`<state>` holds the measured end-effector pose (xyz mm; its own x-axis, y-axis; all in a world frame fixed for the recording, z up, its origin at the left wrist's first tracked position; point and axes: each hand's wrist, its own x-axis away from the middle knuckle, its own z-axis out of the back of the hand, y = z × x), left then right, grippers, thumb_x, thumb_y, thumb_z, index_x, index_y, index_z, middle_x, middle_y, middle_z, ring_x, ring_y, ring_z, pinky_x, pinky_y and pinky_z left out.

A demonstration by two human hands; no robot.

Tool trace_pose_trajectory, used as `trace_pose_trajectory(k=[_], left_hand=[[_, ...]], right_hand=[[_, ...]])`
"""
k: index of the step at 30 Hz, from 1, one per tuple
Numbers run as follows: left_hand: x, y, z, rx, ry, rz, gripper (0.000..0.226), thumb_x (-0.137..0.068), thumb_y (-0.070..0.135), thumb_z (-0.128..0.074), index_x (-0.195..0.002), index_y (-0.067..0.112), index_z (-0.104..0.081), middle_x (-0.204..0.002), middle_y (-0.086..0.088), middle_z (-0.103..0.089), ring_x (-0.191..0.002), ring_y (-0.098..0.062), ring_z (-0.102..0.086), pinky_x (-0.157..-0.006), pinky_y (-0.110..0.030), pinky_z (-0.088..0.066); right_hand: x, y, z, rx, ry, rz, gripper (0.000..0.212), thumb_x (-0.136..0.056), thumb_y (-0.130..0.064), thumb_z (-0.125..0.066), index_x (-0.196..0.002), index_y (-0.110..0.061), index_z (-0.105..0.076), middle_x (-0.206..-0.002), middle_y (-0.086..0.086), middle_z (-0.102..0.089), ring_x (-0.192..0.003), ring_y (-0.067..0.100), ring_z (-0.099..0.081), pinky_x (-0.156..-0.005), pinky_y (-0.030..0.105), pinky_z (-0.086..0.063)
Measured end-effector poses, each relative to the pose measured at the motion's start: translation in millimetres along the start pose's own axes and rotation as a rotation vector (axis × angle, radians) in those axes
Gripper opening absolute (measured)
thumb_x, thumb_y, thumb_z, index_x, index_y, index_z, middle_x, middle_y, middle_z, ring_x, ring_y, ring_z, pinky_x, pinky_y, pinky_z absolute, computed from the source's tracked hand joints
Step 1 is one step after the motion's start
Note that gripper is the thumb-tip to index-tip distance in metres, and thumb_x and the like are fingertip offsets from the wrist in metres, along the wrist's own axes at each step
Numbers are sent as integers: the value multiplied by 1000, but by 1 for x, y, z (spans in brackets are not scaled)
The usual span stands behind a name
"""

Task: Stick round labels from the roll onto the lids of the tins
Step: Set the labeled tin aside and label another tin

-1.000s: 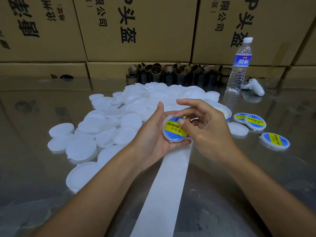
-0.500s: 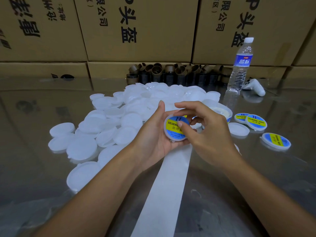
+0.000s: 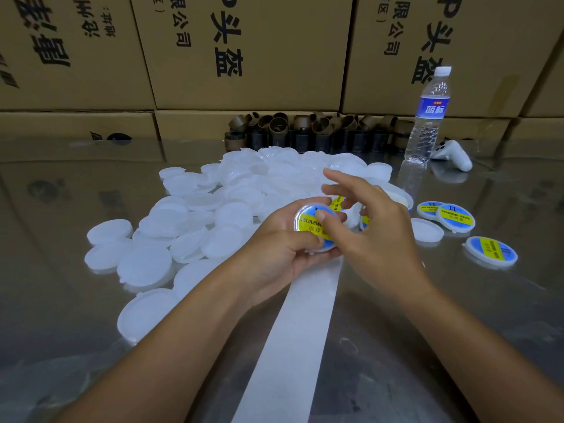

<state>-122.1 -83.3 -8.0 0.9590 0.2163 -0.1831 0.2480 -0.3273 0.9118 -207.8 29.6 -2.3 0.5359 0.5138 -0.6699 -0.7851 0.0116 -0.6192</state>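
Change: the right grip [image 3: 381, 239] has let go of the lid's far edge. Its fingers [image 3: 341, 181] are now lifted and spread above the lid [image 3: 296, 219], holding nothing; only the thumb bears down on the label [image 3: 308, 222]. The left grip [image 3: 274, 251] is unchanged, curled round the lid from below and from the left, with the face tilted up toward the camera.

Reading: the label is placed and this looks like the final rub-down. The lid seems nearly done and ready to join the finished ones.

Finished lids [image 3: 454, 216] lie right of the grips, well apart from them, one further out [image 3: 491, 251]. The heap of blank lids [image 3: 189, 227] spreads left of and beyond the grips. The roll [image 3: 396, 195] sits just behind the right grip, mostly hidden. Its bare backing strip [image 3: 299, 331] runs from under the grips toward the camera.

The surface [image 3: 457, 315] is glossy and mirrors the boxes. Far beyond the grips: brown tube cores [image 3: 305, 129], a water bottle [image 3: 427, 117], a white controller [image 3: 454, 154], and a wall of printed cartons [image 3: 244, 50].
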Motion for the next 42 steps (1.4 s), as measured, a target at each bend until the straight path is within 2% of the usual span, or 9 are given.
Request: trace_pose_trajectory(k=[5,9,15,17,20,23,30,36,42], left_hand=[[-1,-1,-1,12,41,-56,24,-96,-1,-44,-107,9,-63,-104,-9,-72,-99,-20,-70,-76,-32,-58],[-2,-1,0,-9,80,-72,22,-93,19,-48,-106,11,-64,-110,-12,-70,-104,-25,-68,-83,-37,-57],[-3,-1,-1,-63,169,-145,21,-98,18,-46,-98,22,-67,-91,1,-69,-91,-16,-67,-80,-31,-57],[-2,1,0,-98,200,-158,21,-98,21,-47,-99,27,-67,-85,7,-67,-84,-9,-65,-76,-25,-56],[-2,2,0,-127,207,-151,23,-97,22,-49,-97,31,-70,-85,8,-67,-81,-7,-65,-71,-21,-54],[-2,1,1,-139,271,-147,20,-94,16,-55,-101,26,-70,-89,4,-71,-83,-10,-68,-71,-21,-55],[-2,0,4,-172,380,-165,16,-90,14,-61,-103,9,-70,-97,-12,-72,-86,-18,-69,-72,-24,-55],[-2,0,3,-193,370,-164,29,-87,21,-63,-112,7,-67,-100,-9,-73,-88,-15,-69,-76,-24,-55],[-3,0,3,-192,406,-153,15,-88,17,-64,-101,9,-66,-87,-8,-73,-77,-13,-67,-70,-21,-53]], right_hand=[[-4,1,-5,-155,38,-173,28,-83,-25,-67,-109,-33,-59,-94,-14,-63,-83,-6,-55,-68,5,-38],[-4,2,-5,-251,-11,-241,16,-87,-29,-64,-102,-33,-61,-89,-14,-64,-83,-6,-56,-70,19,-49],[-5,6,-3,-266,-34,-263,18,-85,-33,-66,-102,-27,-63,-92,-11,-65,-79,-6,-57,-64,6,-41],[-6,6,-2,-252,-59,-241,5,-87,-30,-65,-89,-26,-66,-84,-13,-67,-76,-3,-58,-67,10,-42],[-6,5,-3,-243,-89,-217,12,-90,-25,-61,-78,-23,-65,-77,-9,-67,-77,8,-62,-75,28,-50],[-6,3,-4,-266,-103,-229,12,-91,-24,-60,-80,-20,-63,-79,2,-70,-80,21,-66,-82,44,-53],[-4,2,-4,-300,-171,-254,15,-83,-28,-68,-88,-15,-60,-70,11,-70,-78,38,-62,-80,46,-50],[-5,2,-3,-303,-99,-245,14,-85,-20,-67,-92,-10,-61,-73,18,-68,-81,44,-61,-80,51,-50],[-6,-1,-2,-329,-112,-257,22,-83,-26,-70,-100,-17,-60,-78,8,-72,-83,29,-67,-82,42,-51]])
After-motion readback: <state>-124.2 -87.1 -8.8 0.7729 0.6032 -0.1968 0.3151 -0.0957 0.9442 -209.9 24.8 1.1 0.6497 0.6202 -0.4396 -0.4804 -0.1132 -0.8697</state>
